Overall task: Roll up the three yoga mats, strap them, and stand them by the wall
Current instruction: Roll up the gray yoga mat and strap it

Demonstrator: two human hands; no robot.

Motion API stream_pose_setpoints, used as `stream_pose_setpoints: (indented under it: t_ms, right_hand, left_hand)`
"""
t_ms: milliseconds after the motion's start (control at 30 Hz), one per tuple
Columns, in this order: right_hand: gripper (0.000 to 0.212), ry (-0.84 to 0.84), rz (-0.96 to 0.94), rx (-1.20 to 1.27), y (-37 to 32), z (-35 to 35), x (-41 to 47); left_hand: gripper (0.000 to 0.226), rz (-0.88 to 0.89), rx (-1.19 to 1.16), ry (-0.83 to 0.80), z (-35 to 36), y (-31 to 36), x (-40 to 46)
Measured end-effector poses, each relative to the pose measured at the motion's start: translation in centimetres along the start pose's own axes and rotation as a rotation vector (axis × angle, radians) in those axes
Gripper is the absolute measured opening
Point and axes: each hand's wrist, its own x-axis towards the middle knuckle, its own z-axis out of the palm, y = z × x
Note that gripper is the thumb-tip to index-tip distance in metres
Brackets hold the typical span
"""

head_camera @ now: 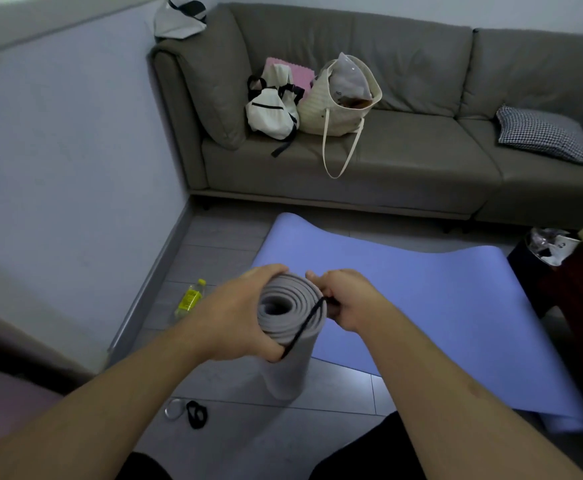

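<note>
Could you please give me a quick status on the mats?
Left hand grips grey rolled mat; right hand pulls black strap across its end. Purple mat still flat. Nothing blocking.

Behind the left hand (238, 317), that side of the rolled grey mat (288, 327) is hidden, and the black strap (305, 323) vanishes under its fingers. The strap's other end disappears inside the right hand (347, 299). Right of that hand, the purple mat (439, 306) runs under dark furniture (574, 289), itself cut by the edge.
</note>
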Motion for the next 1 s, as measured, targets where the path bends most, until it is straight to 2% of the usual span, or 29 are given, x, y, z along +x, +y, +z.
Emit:
stream_pose_setpoints:
  t_ms: [100,200,267,333,400,467,533,600,667,733,800,867,933,1000]
  right_hand:
    - [0.047,-0.129,-0.013,-0.056,2.9,-2.3,-0.5]
    - [0.038,-0.159,0.106,0.004,7.6,-4.2,-0.5]
    - [0.023,-0.080,0.181,0.079,8.7,-3.9,0.2]
    - [0.013,0.086,0.243,0.168,8.4,-3.5,1.6]
    - [0.017,0.238,0.258,0.365,7.4,-4.1,2.6]
    - [0.023,0.391,0.186,0.416,6.1,-5.2,2.6]
    - [0.015,0.416,0.026,0.264,4.5,-5.4,1.0]
    - [0.021,0.131,-0.198,0.173,2.6,-4.2,-1.9]
    - [0.048,-0.231,-0.336,-0.026,1.4,-2.6,-4.9]
    - [0.087,-0.374,-0.441,-0.477,1.0,-1.4,-7.0]
    - [0.121,-0.318,-0.534,-0.880,1.4,-0.3,-8.1]
    - [0.139,-0.203,-0.567,-1.102,2.0,0.2,-8.4]
    - [0.139,-0.101,-0.598,-1.193,2.8,0.6,-8.5]
    - [0.128,-0.041,-0.637,-1.180,3.1,0.8,-8.2]
  left_hand:
    - [0.112,-0.023,-0.028,0.016,-1.2,-1.4,0.1]
    - [0.110,0.014,-0.045,-0.050,-1.1,-0.9,0.0]
    - [0.112,0.036,-0.047,-0.073,-0.5,-0.2,0.2]
    - [0.118,0.020,-0.059,-0.082,-0.3,-0.1,0.3]
    - [0.122,-0.018,-0.074,-0.088,-0.5,-0.9,0.3]
    - [0.124,-0.057,-0.099,-0.062,-1.0,-2.0,-0.1]
    - [0.127,-0.077,-0.110,-0.051,-1.2,-2.6,-0.6]
    - [0.126,-0.066,-0.131,-0.068,-0.7,-2.4,-0.6]
    - [0.112,-0.075,-0.212,-0.079,-0.2,-1.6,-0.2]
    - [0.075,-0.132,-0.376,-0.043,-0.1,-0.6,0.5]
    - [0.039,-0.238,-0.552,0.000,-0.3,0.1,0.8]
    - [0.034,-0.366,-0.753,0.019,-0.1,0.2,0.7]
    - [0.028,-0.447,-0.869,0.100,0.9,-1.0,0.6]
    - [0.020,-0.508,-0.902,0.246,2.3,-2.6,0.1]
